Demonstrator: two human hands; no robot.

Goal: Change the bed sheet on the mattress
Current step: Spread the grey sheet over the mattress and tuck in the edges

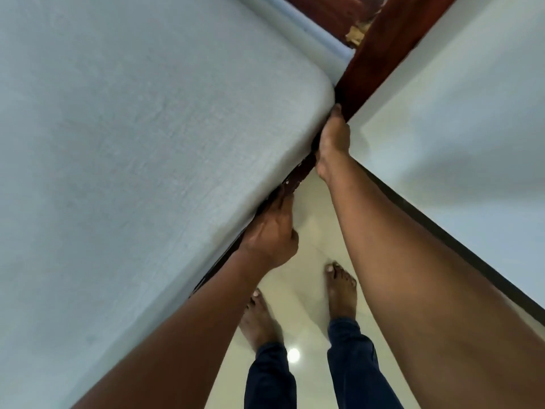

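A pale blue-white sheet [124, 149] covers the mattress, which fills the left of the view, and lies smooth over its rounded corner. My left hand [271, 234] is at the mattress's lower side edge. Its fingers reach into the dark gap under the sheet-covered edge, tips hidden. My right hand [333, 143] is at the mattress corner, pressed between the mattress and the dark red wooden bed frame [380, 51]. One finger lies straight along the wood and the others are hidden in the gap.
A pale wall [460, 119] with a dark skirting strip [442, 231] runs close on the right. My bare feet [340, 293] stand on a glossy cream tile floor [306, 255] in the narrow space between bed and wall.
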